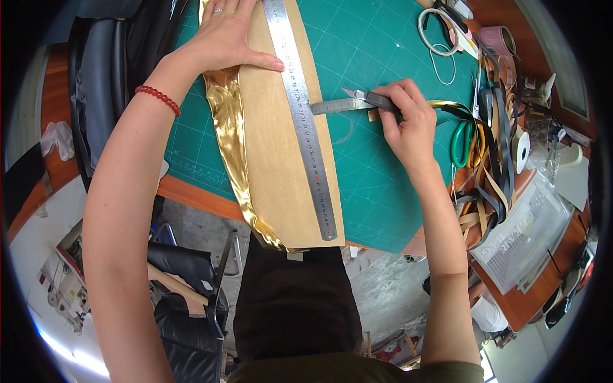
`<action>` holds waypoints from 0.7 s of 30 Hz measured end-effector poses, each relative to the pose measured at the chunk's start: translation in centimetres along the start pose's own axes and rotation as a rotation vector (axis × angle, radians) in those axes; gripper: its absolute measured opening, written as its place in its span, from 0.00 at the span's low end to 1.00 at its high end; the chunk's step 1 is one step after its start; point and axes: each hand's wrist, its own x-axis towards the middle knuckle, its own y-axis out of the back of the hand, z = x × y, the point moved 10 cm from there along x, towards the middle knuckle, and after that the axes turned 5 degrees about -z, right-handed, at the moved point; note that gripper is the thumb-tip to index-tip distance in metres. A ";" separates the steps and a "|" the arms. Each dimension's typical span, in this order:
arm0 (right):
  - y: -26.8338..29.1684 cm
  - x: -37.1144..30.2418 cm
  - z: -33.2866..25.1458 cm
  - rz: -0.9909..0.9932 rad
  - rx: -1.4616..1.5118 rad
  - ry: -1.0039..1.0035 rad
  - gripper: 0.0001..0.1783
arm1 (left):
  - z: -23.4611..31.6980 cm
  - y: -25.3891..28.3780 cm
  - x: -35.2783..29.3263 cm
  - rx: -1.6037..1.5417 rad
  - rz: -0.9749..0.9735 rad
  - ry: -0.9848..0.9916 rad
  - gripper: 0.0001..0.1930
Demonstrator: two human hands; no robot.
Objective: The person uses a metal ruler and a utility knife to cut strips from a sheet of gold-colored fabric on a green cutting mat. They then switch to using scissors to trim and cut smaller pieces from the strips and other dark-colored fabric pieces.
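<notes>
A tan sheet [271,153] lies along the table, its near end reaching past the table edge. Shiny gold material [227,121], wrinkled like thin leather, shows along its left side. Lengthwise over the sheet runs a long steel ruler [305,127]. My left hand [225,39] is spread flat at the far part of the sheet, its thumb at the long ruler's left edge. In my right hand [410,118] are a craft knife [378,100], blade pointing left, and a short steel ruler [337,106]. The short ruler's left end meets the long ruler's right edge.
Under the work is a green cutting mat [370,166]. To the right lie leather strips [498,140], green-handled scissors [460,143], a roll of white tape [522,150] and clear plastic sheets [523,236]. Dark rolled material [99,83] stands at the left, above a black chair [185,274].
</notes>
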 end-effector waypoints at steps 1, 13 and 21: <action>0.0 0.0 0.0 0.000 -0.008 -0.002 0.12 | 0.0 0.0 0.0 -0.004 -0.007 0.003 0.68; 1.2 -1.0 -1.1 0.052 -0.032 0.003 0.11 | -0.1 0.0 0.2 -0.039 0.011 0.007 0.67; 2.2 -9.3 -0.3 -0.123 0.057 -0.269 0.10 | -0.7 0.1 0.2 -0.011 0.044 0.083 0.67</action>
